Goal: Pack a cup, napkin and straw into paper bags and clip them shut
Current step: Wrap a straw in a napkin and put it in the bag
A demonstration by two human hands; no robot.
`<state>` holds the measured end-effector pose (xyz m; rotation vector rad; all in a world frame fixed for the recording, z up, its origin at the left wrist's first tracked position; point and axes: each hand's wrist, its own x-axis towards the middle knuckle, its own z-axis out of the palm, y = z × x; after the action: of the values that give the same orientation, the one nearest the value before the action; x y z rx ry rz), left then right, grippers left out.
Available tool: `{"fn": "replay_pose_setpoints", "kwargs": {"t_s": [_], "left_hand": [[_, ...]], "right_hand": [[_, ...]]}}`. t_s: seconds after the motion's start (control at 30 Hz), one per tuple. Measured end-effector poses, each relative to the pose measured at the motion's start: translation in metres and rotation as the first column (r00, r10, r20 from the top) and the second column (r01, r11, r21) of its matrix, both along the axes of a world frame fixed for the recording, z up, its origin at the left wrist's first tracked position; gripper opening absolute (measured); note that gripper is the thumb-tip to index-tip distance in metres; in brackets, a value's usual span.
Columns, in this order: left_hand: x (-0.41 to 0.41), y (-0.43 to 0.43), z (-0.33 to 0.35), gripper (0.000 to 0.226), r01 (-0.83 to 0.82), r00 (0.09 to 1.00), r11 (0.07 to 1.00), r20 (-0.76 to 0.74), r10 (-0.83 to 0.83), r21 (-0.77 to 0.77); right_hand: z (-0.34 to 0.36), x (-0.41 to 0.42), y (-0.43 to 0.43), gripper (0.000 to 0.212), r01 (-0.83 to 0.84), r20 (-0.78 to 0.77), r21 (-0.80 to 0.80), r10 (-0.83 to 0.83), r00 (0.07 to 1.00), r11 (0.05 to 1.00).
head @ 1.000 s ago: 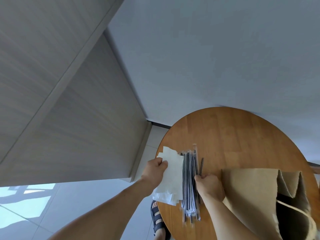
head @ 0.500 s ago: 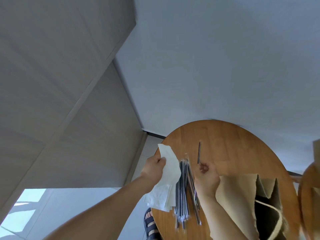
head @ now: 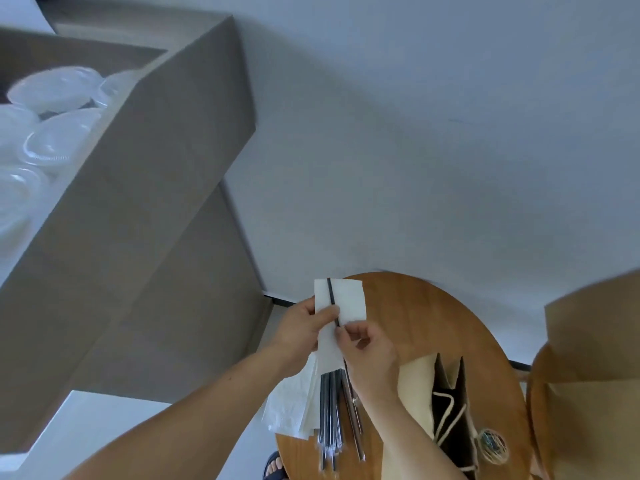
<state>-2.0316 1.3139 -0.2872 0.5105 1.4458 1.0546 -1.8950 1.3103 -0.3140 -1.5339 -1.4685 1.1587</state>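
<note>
**A:** Item one, step in hand?

**B:** Pairing one straw (head: 331, 299) with one napkin (head: 348, 301), held up over the near-left edge of the table (head: 433, 323). My judgement: they go into the paper bag (head: 446, 403) together.

**A:** Best handling?

**B:** Keep the straw flat along the napkin's length and pin both with one thumb, so that one hand can carry the pair. Feed them straw-end first into the bag's mouth, which lies open just right of the hands. Check that only a single napkin came off the stack of napkins (head: 291, 410).

**A:** Item two, left hand (head: 301, 327)?

**B:** Palm behind the napkin, fingers curled round its left edge. The thumb is clamped across the front and presses the straw to the paper.

**A:** Item three, right hand (head: 372, 356)?

**B:** Thumb and forefinger are closed in a pinch on the straw just below the left thumb. The other fingers are curled in. The wrist crosses above the pile of straws (head: 330, 410).

**A:** Cup?

**B:** Clear cups (head: 55, 98), blurred, sit in a box (head: 173, 133) well apart at upper left. The bag's inside is dark, so I cannot tell whether one is packed.
</note>
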Motion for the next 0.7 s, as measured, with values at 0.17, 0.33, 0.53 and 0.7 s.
{"fn": "replay_pose_setpoints", "kwargs": {"t_s": [0.17, 0.33, 0.53, 0.7], "left_hand": [[0.01, 0.01, 0.046, 0.022, 0.1, 0.987, 0.994, 0.123, -0.104, 0.034], [0.036, 0.016, 0.076, 0.023, 0.256, 0.954, 0.962, 0.137, -0.268, 0.096], [0.073, 0.019, 0.095, 0.02, 0.385, 0.923, 0.913, -0.068, -0.379, 0.132], [0.098, 0.006, 0.079, 0.032, 0.451, 0.821, 0.892, -0.401, -0.406, 0.02]], "right_hand": [[0.042, 0.042, 0.024, 0.042, 0.023, -0.198, -0.162, -0.055, 0.979, 0.987], [0.076, 0.074, 0.032, 0.028, -0.241, -0.315, -0.257, 0.155, 0.936, 0.936], [0.101, 0.12, 0.033, 0.027, -0.257, -0.186, -0.223, 0.218, 0.958, 0.94], [0.115, 0.159, 0.049, 0.018, 0.06, -0.177, -0.107, -0.078, 0.981, 0.992]]}}
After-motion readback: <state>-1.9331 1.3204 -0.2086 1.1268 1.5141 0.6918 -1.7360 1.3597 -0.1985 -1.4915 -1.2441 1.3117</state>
